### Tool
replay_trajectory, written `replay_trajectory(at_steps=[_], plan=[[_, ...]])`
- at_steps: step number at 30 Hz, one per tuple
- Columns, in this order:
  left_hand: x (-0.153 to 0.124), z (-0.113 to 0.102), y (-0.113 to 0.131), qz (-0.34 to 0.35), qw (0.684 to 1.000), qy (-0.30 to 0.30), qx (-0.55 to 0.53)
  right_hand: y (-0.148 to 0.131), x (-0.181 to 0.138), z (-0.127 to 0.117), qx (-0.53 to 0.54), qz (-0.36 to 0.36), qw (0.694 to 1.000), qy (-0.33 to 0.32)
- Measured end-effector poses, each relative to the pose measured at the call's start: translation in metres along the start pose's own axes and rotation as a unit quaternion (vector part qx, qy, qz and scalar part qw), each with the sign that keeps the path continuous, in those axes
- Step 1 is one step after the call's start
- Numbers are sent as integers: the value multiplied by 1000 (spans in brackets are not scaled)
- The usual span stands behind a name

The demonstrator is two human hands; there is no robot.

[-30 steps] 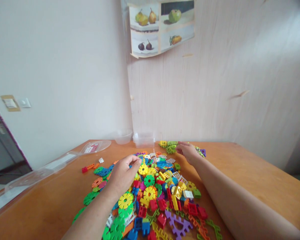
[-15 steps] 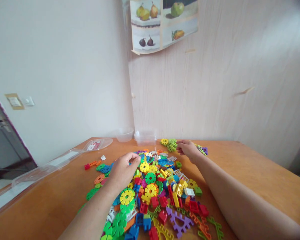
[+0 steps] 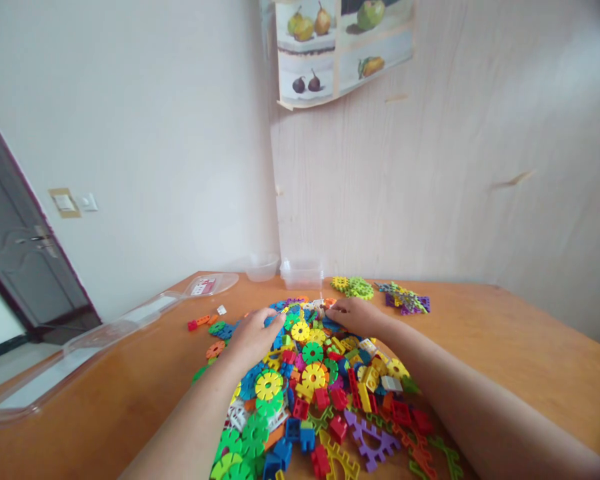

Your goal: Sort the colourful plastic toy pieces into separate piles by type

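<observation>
A large heap of mixed plastic building pieces covers the middle of the table. Over its back left part is my left hand (image 3: 257,332), thumb and forefinger apart, touching or just above blue and green pieces. My right hand (image 3: 354,315) reaches in at the back right of the heap, fingers stretched loosely toward white and blue pieces, partly hiding them. Between the forearms lie a yellow notched disc (image 3: 315,377), a green notched disc (image 3: 313,352), red blocks (image 3: 339,428) and a purple toothed triangle (image 3: 371,440). I see nothing held in either hand.
Behind the heap stand a clear round bowl (image 3: 263,268) and clear rectangular tubs (image 3: 303,273). Green gear-like pieces (image 3: 359,288) and a purple and grey group (image 3: 407,300) lie at the back right. Clear lids (image 3: 213,285) line the left edge, near small orange pieces (image 3: 203,321).
My right hand has drawn back left from the green gear-like pieces to the heap. My left hand stays over the heap, its fingers now further apart. The view has turned slightly left.
</observation>
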State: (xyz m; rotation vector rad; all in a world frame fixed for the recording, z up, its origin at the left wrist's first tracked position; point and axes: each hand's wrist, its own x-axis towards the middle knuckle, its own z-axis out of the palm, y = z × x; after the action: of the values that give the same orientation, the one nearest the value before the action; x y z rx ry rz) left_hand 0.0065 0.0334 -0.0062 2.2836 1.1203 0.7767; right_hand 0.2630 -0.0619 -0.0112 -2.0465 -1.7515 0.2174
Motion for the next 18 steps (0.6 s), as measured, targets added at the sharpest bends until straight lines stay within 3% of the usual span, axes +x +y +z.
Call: replay_trajectory(at_steps=[10, 18], plan=[[-3, 9, 9, 22, 996, -26, -86, -42, -12, -7, 160, -67, 982, -71], [-6, 10, 13, 44, 987, -50, -147, -61, -28, -24, 227, -153, 943, -190]])
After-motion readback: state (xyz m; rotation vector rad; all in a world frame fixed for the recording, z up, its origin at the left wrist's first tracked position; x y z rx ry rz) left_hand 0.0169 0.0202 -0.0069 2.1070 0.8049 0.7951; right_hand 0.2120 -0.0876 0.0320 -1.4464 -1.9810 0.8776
